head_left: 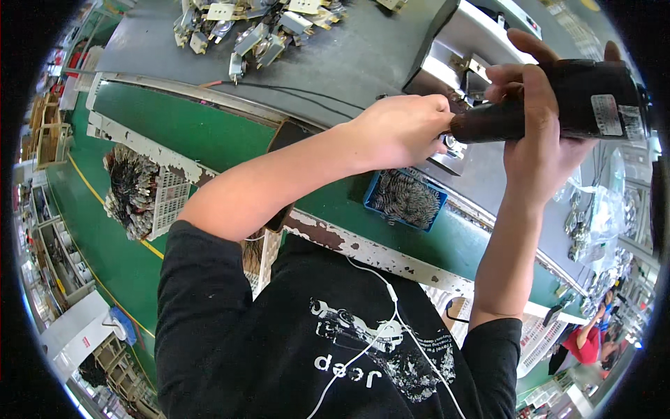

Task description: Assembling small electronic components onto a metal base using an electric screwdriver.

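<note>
My right hand (541,122) is wrapped round a thick black power screwdriver (586,98), which lies almost level with its narrow end toward the left. At that narrow end my left hand (408,129) is closed, its fingers pinched together. What they hold, if anything, is hidden behind the knuckles. Just below the left fingertips shows a small shiny metal part (455,148). Behind both hands stands a silver metal fixture (447,59) on the grey bench (370,52).
Metal assemblies (262,35) are heaped at the bench's far left, with a dark cable (293,89) before them. A blue bin (370,202) of springs sits below my left hand. Clear plastic bags (604,223) lie at right. A person in red (587,343) is beyond.
</note>
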Available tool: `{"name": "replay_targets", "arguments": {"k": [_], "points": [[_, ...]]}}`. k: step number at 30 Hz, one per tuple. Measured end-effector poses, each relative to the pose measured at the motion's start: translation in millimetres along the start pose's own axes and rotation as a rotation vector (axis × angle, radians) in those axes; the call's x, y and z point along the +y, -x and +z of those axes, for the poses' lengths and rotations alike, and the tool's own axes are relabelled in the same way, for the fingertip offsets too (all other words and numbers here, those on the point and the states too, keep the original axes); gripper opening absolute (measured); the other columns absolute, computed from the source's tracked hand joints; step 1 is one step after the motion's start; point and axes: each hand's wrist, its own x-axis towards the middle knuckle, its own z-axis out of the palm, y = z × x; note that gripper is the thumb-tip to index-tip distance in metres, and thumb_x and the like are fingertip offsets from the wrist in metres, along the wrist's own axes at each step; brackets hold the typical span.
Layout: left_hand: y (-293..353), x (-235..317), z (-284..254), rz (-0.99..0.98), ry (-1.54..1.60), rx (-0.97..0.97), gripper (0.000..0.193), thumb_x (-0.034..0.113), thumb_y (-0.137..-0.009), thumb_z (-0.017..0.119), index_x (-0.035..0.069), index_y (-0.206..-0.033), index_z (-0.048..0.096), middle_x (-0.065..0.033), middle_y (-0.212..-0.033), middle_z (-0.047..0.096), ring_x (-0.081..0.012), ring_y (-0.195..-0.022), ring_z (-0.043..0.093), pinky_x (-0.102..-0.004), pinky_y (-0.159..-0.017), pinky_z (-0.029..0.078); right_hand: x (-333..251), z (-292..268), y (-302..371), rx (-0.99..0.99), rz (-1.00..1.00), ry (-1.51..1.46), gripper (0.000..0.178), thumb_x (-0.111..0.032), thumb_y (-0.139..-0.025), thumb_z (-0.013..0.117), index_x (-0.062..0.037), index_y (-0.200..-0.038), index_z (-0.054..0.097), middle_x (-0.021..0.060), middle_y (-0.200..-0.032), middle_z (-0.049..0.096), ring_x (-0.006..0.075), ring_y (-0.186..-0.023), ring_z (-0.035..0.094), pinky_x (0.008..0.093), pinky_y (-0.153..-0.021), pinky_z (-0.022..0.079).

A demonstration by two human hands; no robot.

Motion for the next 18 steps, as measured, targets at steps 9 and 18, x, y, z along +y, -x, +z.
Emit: {"name": "replay_targets", "arguments": {"k": [9,18], "points": [[1,-3,1,0.052,-0.045,0.034,0.029,0.024,-0.090,0.068,0.003,-0.109,0.064,-0.0129,-0.115,0.062,-0.0341,-0.104,0.064,-0.0445,-0.089,0.053,4,4,4,-0.002,-0.017,-0.018,0.077,0.003,-0.093,0.063,-0.0014,-0.154,0.017,0.0191,-0.098,0.068,0.0148,-0.061,0.062,0.0284,-0.058,0.053],[0,-1,-4,0.024,-0.023,-0.045,0.028,0.023,-0.090,0.068,0.003,-0.110,0.064,-0.0123,-0.117,0.062,-0.0344,-0.104,0.064,-0.0443,-0.089,0.053,10,3,5,0.000,-0.005,-0.050,0.082,0.004,-0.092,0.062,-0.0030,-0.156,0.012,0.0199,-0.101,0.069,0.0138,-0.061,0.061,0.0276,-0.059,0.052]]}}
